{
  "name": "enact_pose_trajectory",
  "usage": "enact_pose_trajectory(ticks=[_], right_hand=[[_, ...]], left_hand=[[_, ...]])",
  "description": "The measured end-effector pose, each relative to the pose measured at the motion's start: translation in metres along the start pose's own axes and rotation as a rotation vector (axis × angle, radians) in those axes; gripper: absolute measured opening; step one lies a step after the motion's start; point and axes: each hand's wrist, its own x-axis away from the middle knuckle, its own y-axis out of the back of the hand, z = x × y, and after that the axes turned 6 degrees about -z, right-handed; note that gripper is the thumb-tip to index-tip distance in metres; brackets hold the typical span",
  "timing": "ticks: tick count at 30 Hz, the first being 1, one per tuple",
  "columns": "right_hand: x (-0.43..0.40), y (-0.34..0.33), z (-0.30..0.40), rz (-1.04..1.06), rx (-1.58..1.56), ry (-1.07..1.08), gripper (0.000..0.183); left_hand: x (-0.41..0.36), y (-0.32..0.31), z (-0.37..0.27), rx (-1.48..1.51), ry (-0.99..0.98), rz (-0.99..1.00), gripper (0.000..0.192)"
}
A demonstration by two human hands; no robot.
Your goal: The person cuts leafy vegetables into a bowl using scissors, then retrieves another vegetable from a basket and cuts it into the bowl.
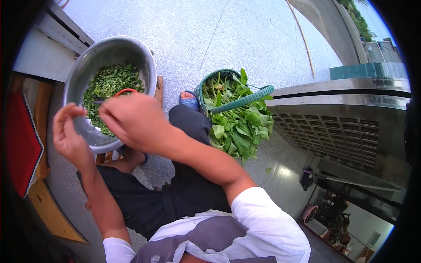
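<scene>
My right hand [133, 120], blurred, is over the right side of a metal basin [149, 70] of chopped greens [111, 77]. Behind it show a red handle loop [126, 91] and a dark blade tip [97, 102], apparently scissors. Whether that hand grips them or they lie on the greens is hidden. My left hand [70, 134] is raised at the basin's near left rim, fingers loosely curled and apart, with nothing visible in it. A green woven basket [205, 80] of uncut leafy greens [241, 131] stands by my foot, its leaves spilling toward me.
Under the basin is a wooden stool [159, 90]. A red cloth with a scalloped edge [24, 144] hangs over wooden furniture [54, 210] at left. Metal door panels [329, 131] stand at right. A thin stick [302, 39] lies on the speckled floor [184, 29].
</scene>
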Motion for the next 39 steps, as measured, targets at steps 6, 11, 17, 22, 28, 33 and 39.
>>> enact_pose_trajectory(ticks=[6,11,17,22,28,33,39], right_hand=[[0.177,0.110,-0.036,-0.276,-0.322,-0.909,0.020],[0.237,0.127,-0.160,-0.446,-0.220,-1.109,0.015],[0.251,0.133,-0.322,0.120,0.712,-0.887,0.039],[0.232,0.096,-0.315,0.337,0.866,-0.975,0.043],[0.238,0.093,-0.298,-0.055,0.608,-0.858,0.032],[0.236,0.119,-0.263,-0.346,0.236,-0.813,0.027],[0.242,0.133,-0.258,-0.565,-0.035,-0.996,0.023]], left_hand=[[0.004,0.008,0.023,0.374,0.244,0.174,0.021],[0.012,0.026,0.027,0.250,0.274,0.197,0.015],[0.007,0.014,0.022,0.365,0.274,0.019,0.013],[0.000,0.037,0.020,0.401,0.305,-0.113,0.020],[-0.008,0.060,0.025,0.494,0.386,-0.137,0.019],[-0.006,0.066,0.036,0.594,0.496,-0.131,0.016],[-0.015,0.095,0.062,0.919,0.726,-0.173,0.014]])
